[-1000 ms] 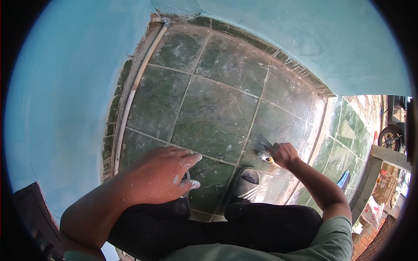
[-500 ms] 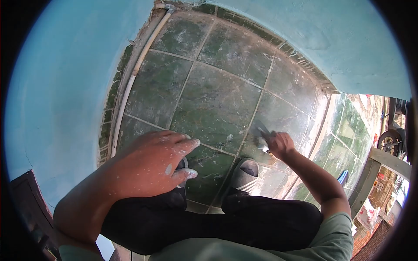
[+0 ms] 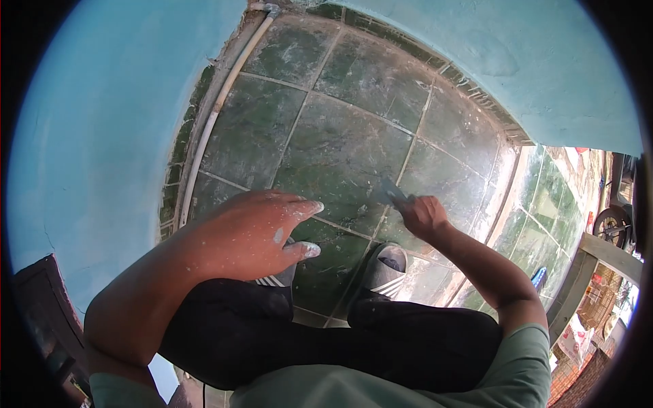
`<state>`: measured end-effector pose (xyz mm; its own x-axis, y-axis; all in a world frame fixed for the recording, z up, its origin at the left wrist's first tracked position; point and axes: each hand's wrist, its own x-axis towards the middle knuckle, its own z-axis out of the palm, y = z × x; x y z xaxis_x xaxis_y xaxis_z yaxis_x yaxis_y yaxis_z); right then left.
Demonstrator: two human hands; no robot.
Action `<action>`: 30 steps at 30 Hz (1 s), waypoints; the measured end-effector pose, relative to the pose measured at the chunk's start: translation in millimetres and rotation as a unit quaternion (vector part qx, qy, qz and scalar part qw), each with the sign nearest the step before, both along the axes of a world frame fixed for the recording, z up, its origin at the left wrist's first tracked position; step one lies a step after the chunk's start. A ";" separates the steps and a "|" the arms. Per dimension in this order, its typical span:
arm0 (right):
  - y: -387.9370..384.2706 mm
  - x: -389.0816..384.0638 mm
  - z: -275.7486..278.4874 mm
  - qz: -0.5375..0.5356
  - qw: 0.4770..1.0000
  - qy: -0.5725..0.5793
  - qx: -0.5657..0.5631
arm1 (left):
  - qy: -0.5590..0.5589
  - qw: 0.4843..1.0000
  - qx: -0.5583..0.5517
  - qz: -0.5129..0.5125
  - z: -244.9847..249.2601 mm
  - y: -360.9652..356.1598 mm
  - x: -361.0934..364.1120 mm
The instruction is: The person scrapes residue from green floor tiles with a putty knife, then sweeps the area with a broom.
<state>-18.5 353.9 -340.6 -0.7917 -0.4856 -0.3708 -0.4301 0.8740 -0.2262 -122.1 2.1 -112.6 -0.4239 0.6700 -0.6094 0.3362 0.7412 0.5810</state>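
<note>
Scraper [image 3: 392,190] in right hand [image 3: 425,217], shifted leftward

1. The right hand [image 3: 425,216] has moved forward and left over the floor.
2. It has taken the flat scraper [image 3: 392,192] along. The blade was right of the long grout line [image 3: 407,155]. Now it lies across it, onto the middle tile [image 3: 340,146].
3. A white and orange bit peeked out under that hand before. Now it is out of sight.
4. The left hand [image 3: 265,228] has gone forward too. Its pointing fingertip was by the cross grout line [image 3: 343,227] and now shows past it.
5. The left sandal [image 3: 273,279] now shows its white stripes.
6. The pipe elbow [image 3: 273,9] sits higher in view.
</note>
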 end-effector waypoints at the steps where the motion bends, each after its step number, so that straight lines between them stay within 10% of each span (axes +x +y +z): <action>1: 9.0 11.5 2.9 0.007 1.000 -0.002 0.001 | 0.001 1.000 -0.014 -0.003 0.3 -3.2 -1.0; 19: -29.2 26.2 -14.9 0.075 0.973 0.158 -0.154 | 0.040 0.999 -0.010 -0.016 7.9 -6.4 5.7; 25: -33.6 39.6 6.7 0.038 0.998 -0.051 -0.016 | 0.021 0.999 -0.023 -0.021 5.0 -11.5 6.0; 30: -43.5 34.1 -11.2 0.076 0.996 0.005 -0.040 | 0.022 0.999 -0.033 -0.020 3.9 -6.1 6.2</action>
<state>15.5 310.5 -351.8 -0.7106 -0.6273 -0.3188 -0.5583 0.7784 -0.2870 -115.9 -4.0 -108.7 -0.4245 0.6459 -0.6345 0.3902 0.7629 0.5154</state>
